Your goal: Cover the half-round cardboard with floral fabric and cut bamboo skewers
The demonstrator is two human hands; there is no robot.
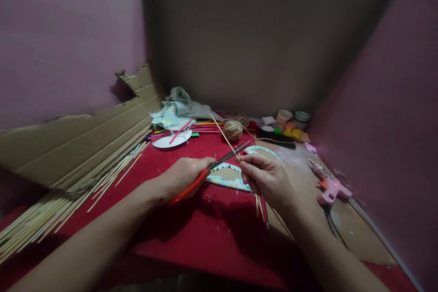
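Note:
My left hand (186,174) is closed around the orange handles of a pair of scissors (228,155), whose blades point up and to the right. In my right hand (265,175), thumb and fingers pinch the lower end of a thin wooden stick (222,133). The stick slants up to the left and crosses the scissor blades close to my right fingertips. Below the hands lies a ring-like piece covered in pale blue patterned fabric (227,184), partly hidden by my right hand. Several short sticks (259,207) lie under my right wrist.
Long thin sticks (37,221) lie along a torn cardboard sheet (85,146) at left. Fabric (174,112), a white disc (171,139) and a twine ball (233,130) sit at the back. A pink glue gun (333,190) with a cable lies at right, near small jars (301,118).

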